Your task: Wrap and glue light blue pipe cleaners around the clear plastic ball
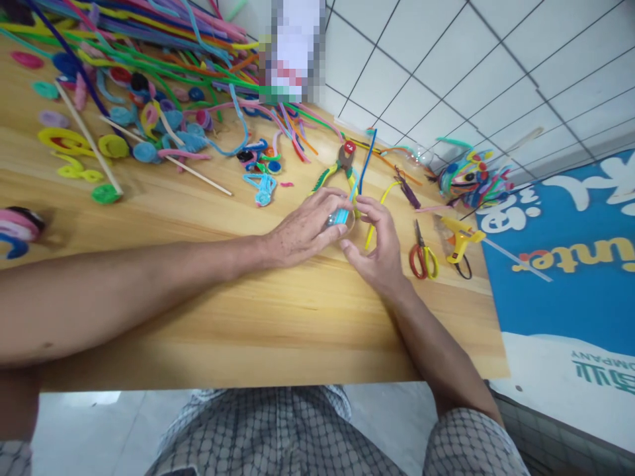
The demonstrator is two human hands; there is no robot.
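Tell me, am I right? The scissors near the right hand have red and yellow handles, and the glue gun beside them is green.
Not quite: the head view shows the glue gun is yellow. The scissors near the right hand match.

Pliers (345,160): one pair. Placement reference for all entries.
Clear round object (340,217): one, on the near side of the pliers.
Dark blue stem (367,163): one, just right of the pliers.
Scissors (423,256): one pair, right of the pliers, nearer the wearer.
Yellow glue gun (460,238): one, well right of the pliers.
Purple bundle (407,188): one, right of the pliers.
Light blue triangular figure (265,192): one, left of the pliers.
Pale sticks (94,145): two, well left of the pliers.
Coiled discs (113,146): more than ten, left of the pliers; exact count unclear.
Loose fuzzy stems (163,49): many, overlapping, uncountable, beyond and left of the pliers.
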